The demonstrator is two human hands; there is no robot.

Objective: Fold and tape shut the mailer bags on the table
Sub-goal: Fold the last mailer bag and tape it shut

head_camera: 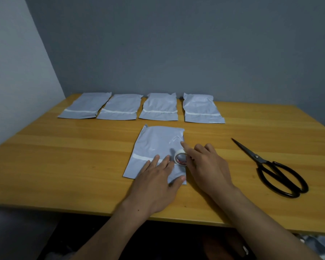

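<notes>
A grey mailer bag (156,145) with a white adhesive strip lies flat at the middle of the wooden table (64,162). My left hand (156,186) presses its near part with straight fingers. My right hand (204,164) holds a small roll of clear tape (180,157) standing on the bag's right edge, index finger stretched forward. Several more grey mailer bags (159,107) lie in a row along the far edge.
Black scissors (276,171) lie shut on the table to the right of my right hand. A grey wall stands behind the table. The table's front edge runs just under my forearms.
</notes>
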